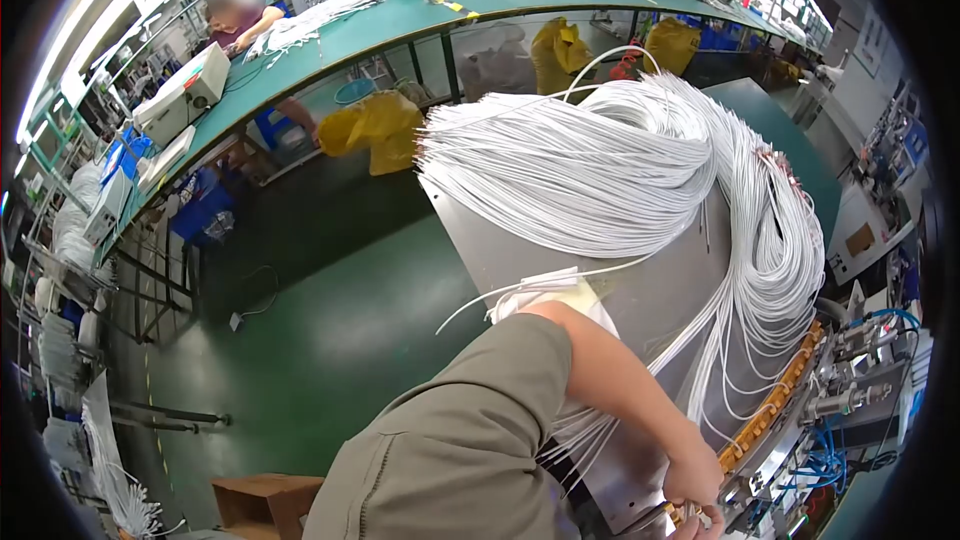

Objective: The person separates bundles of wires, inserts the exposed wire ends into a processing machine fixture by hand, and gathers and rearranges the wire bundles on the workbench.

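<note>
My left hand (693,472) is at the lower right, its forearm reaching in from a bent elbow. The fingers are curled together at the near end of a long orange fixture strip (770,418); whatever lies between them is hidden. At the bottom frame edge, just below it, fingers show that seem to belong to my right hand (690,532), mostly cut off. White cables (710,365) run from a big looped bundle (775,230) down to the orange strip. A second thick bundle of white cables (580,175) lies across the metal tabletop (640,295).
Machinery with metal cylinders (845,400) and blue air tubes (825,460) borders the strip on the right. A long green bench (330,40) stands opposite, with a person (240,15) at it and yellow bags (375,130) underneath. A cardboard box (262,502) sits at lower left.
</note>
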### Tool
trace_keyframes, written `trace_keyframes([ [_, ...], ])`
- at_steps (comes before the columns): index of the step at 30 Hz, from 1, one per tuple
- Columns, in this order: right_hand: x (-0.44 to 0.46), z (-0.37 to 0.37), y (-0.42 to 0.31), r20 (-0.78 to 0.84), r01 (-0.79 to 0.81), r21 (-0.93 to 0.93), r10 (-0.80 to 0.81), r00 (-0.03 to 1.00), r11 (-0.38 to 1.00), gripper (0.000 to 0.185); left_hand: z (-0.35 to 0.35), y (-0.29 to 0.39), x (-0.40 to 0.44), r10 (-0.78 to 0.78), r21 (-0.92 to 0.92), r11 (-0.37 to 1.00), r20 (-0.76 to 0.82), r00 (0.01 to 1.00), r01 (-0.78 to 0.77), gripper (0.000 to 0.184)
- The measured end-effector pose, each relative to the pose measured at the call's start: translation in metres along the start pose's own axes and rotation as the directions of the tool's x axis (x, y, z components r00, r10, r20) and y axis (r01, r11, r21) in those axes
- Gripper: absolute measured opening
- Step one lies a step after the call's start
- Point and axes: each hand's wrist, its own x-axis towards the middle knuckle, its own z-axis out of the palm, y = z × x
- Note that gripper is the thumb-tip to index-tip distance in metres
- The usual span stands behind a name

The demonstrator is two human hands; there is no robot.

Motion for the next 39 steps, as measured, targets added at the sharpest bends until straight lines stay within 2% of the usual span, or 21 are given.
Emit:
trace_keyframes([
  [2, 0.014, 0.012, 0.009, -0.125, 0.228, -0.288, -0.273, 0.954, 0.93, 0.032, 0.005, -0.008, 0.006, 0.098, -0.061, 0.993, -0.02, 0.995, -0.099, 0.02],
  [3, 0.002, 0.031, -0.031, -0.149, 0.066, -0.228, -0.102, 0.984, 0.971, 0.037, 0.007, -0.014, 0.004, 0.166, -0.208, 0.963, -0.036, 0.985, -0.17, 0.019],
  [5, -0.001, 0.013, -0.05, -0.052, 0.032, -0.248, -0.047, 0.998, 0.968, 0.036, 0.06, -0.068, 0.049, 0.252, -0.157, 0.961, 0.142, 0.957, -0.23, 0.043],
  [6, 0.001, 0.004, -0.05, 0.002, 0.008, -0.272, -0.007, 1.0, 0.962, 0.036, 0.05, -0.057, 0.041, 0.098, -0.277, 0.957, 0.023, 0.995, -0.088, 0.026],
  [7, 0.002, -0.015, -0.022, -0.141, -0.007, -0.183, -0.019, 0.99, 0.983, 0.033, 0.039, -0.044, 0.032, -0.061, -0.425, 0.905, -0.098, 0.993, 0.013, 0.02],
  [10, 0.004, -0.001, -0.041, -0.269, 0.401, -0.483, -0.568, 0.778, 0.778, 0.036, 0.028, -0.038, 0.04, -0.145, -0.406, 0.907, -0.053, 0.988, 0.111, 0.024],
  [11, 0.007, 0.005, -0.044, -0.108, 0.399, -0.734, -0.675, 0.73, 0.55, 0.037, -0.002, -0.013, 0.019, -0.085, -0.321, 0.944, -0.014, 0.996, 0.076, 0.023],
  [12, 0.013, 0.03, -0.047, -0.11, 0.465, -0.605, -0.646, 0.756, 0.647, 0.039, 0.004, -0.011, 0.018, -0.092, -0.387, 0.92, -0.052, 0.994, 0.065, 0.022],
  [15, 0.027, 0.039, -0.051, 0.109, 0.423, -0.779, -0.563, 0.819, 0.463, 0.045, 0.018, -0.025, 0.015, -0.135, -0.522, 0.852, -0.155, 0.979, 0.034, 0.02],
  [18, 0.009, 0.021, -0.044, -0.082, 0.296, -0.328, -0.339, 0.937, 0.897, 0.048, 0.013, -0.017, 0.022, -0.148, -0.644, 0.763, -0.25, 0.957, -0.05, 0.017],
  [20, -0.003, -0.001, -0.037, -0.113, 0.045, -0.258, -0.076, 0.991, 0.965, 0.053, -0.006, -0.002, 0.001, -0.163, -0.682, 0.73, -0.229, 0.96, -0.039, 0.012],
  [21, -0.009, -0.012, -0.035, -0.116, -0.052, -0.277, 0.02, 0.993, 0.96, 0.054, -0.004, -0.005, 0.004, -0.164, -0.536, 0.844, -0.209, 0.964, 0.028, 0.012],
  [22, -0.017, -0.022, -0.033, -0.133, -0.161, -0.283, 0.128, 0.983, 0.945, 0.055, 0.014, -0.013, 0.015, -0.126, -0.577, 0.814, -0.292, 0.948, -0.069, 0.012],
  [24, 0.009, -0.022, 0.017, -0.299, 0.099, -0.159, -0.143, 0.943, 0.982, 0.006, -0.022, 0.005, -0.013, -0.11, -0.671, 0.738, -0.225, 0.968, -0.072, 0.018],
  [26, 0.006, -0.01, 0.011, -0.302, 0.027, -0.175, -0.08, 0.95, 0.984, 0.004, -0.015, 0.001, -0.008, -0.115, -0.619, 0.785, -0.194, 0.974, -0.031, 0.017],
  [29, -0.004, 0.01, 0.004, -0.267, 0.177, -0.211, -0.231, 0.935, 0.961, 0.003, -0.045, 0.017, -0.014, -0.259, -0.62, 0.771, -0.102, 0.96, 0.142, 0.016],
  [32, -0.005, 0.002, 0.004, -0.207, 0.213, -0.117, -0.234, 0.95, 0.97, 0.002, -0.066, 0.032, -0.023, -0.078, -0.658, 0.749, 0.028, 0.997, 0.077, 0.019],
  [35, 0.01, -0.023, 0.018, -0.285, 0.133, 0.055, -0.112, 0.952, 0.99, 0.003, -0.043, 0.023, -0.027, -0.003, -0.627, 0.744, 0.34, 0.94, 0.229, 0.02],
  [36, 0.019, -0.032, 0.02, -0.304, 0.047, 0.188, 0.012, 0.953, 0.981, 0.004, -0.043, 0.021, -0.024, -0.068, -0.635, 0.735, 0.282, 0.957, 0.239, 0.018],
  [38, 0.032, -0.039, 0.028, -0.308, 0.047, 0.277, 0.043, 0.95, 0.96, 0.006, -0.039, 0.021, -0.018, -0.201, -0.662, 0.703, 0.163, 0.966, 0.258, 0.016],
  [39, 0.032, -0.039, 0.029, -0.316, 0.081, 0.238, -0.002, 0.949, 0.968, 0.007, -0.037, 0.023, -0.015, -0.337, -0.603, 0.754, -0.016, 0.941, 0.26, 0.014],
])
